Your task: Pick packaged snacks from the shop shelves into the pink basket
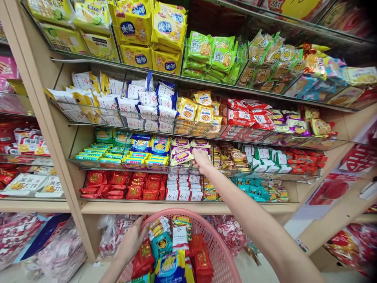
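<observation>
My right hand (201, 160) reaches into the third shelf row, fingers closed on the edge of a cream-and-purple snack packet (181, 156). Similar packets lie in the same compartment behind it. Lower down, my left hand (133, 239) grips the left rim of a pink plastic basket (219, 243). Inside the basket are red packets (203, 261), a white packet (179, 237), a teal packet (161, 245) and a blue-and-yellow packet (172, 269). The left fingertips are partly hidden at the rim.
Clear dividers and front lips split the shelves into compartments. White-and-green packets (269, 159) and brown packets (232, 157) lie right of my right hand; blue-and-yellow packets (140, 151) lie left. A wooden upright (55, 129) stands at left. Bagged goods (59, 249) sit below.
</observation>
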Available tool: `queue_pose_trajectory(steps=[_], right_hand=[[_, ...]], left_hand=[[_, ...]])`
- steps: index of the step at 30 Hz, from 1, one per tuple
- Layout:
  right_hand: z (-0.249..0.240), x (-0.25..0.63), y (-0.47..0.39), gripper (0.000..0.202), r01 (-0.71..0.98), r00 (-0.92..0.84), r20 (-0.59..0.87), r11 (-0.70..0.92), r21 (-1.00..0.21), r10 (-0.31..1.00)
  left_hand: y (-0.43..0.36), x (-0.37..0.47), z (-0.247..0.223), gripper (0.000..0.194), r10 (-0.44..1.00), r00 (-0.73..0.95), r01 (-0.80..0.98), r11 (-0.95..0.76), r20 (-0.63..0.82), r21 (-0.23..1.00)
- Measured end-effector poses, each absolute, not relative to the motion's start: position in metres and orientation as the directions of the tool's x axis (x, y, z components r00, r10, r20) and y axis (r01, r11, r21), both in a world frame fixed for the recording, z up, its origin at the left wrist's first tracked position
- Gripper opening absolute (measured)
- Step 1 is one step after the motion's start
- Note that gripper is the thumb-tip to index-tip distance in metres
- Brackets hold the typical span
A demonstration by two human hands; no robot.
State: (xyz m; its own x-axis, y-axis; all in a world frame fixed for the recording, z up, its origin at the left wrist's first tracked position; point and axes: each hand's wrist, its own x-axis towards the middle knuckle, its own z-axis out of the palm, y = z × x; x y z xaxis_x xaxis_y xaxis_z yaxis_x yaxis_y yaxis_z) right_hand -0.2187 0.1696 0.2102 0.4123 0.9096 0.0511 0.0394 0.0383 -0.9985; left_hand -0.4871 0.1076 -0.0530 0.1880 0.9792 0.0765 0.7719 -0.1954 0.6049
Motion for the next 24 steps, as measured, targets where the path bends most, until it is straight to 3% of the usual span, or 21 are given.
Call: queue_pose_trajectory(steps=[10, 17, 20, 24], right_hand=[[0.208, -0.21, 0.147, 0.011, -0.083, 0.364, 0.028, 0.063, -0.995, 0.931], [0.197, -0.195, 0.053, 0.009, -0.18, 0.302, 0.033, 0.091, -0.979, 0.953], [0.164, -0.193, -0.002, 0.011, -0.201, 0.283, -0.093, -0.036, -0.979, 0.955], [0.101, -0.202, -0.07, 0.014, -0.204, 0.199, -0.398, -0.359, -0.91, 0.896]], left_hand=[[0.106, -0.491, -0.055, 0.049, 0.977, 0.188, 0.766, -0.211, 0.103, 0.607], [0.103, -0.486, -0.045, 0.048, 0.975, 0.207, 0.784, -0.216, 0.083, 0.582], [0.101, -0.484, -0.04, 0.046, 0.971, 0.225, 0.804, -0.23, 0.077, 0.548], [0.1, -0.484, -0.036, 0.046, 0.966, 0.245, 0.819, -0.25, 0.079, 0.517]])
